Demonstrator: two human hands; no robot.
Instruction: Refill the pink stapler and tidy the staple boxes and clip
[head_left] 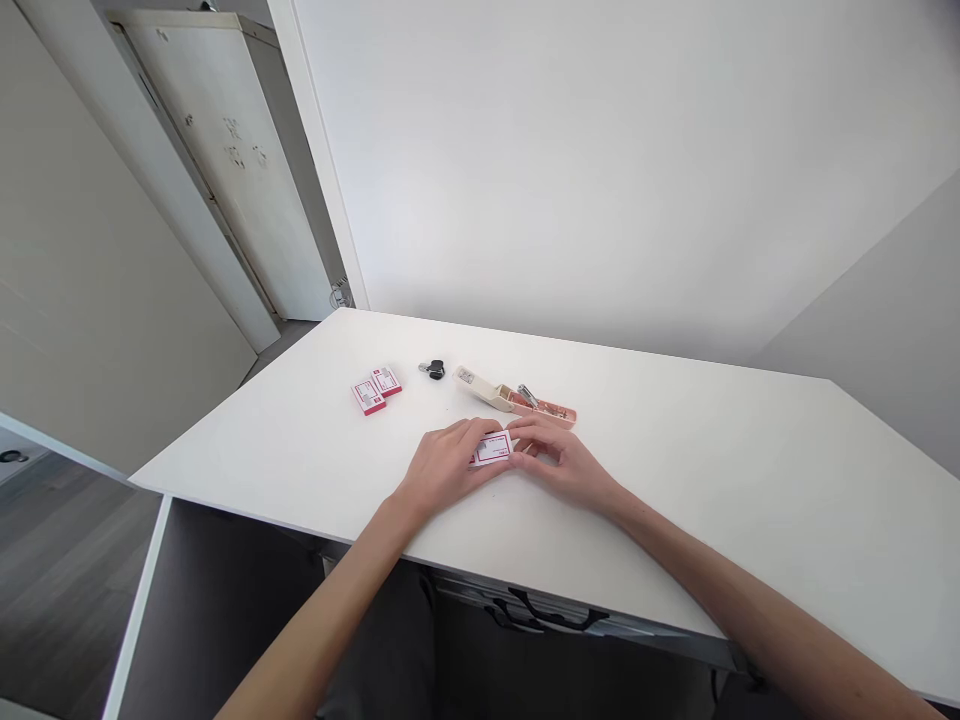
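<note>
Now left hand (444, 462) holds flat-faced rectangular box (495, 448), right hand (564, 462) touching.

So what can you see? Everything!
held box: 1, white and red, centre
loose boxes: 2, white and red, left
small gadget: 1, black and silver, beside loose boxes
opened stapler: 1, cream and pink, behind held box
table: 1, white, under these
wall: 1, white, back
cabinet: 1, pale, upper left
drawer handles: 2+, black, below table
floor: 1, grey, lower left
forearms: 2, bare, bottom
left hand: 1, bare, holding box
right hand: 1, bare, touching box
</note>
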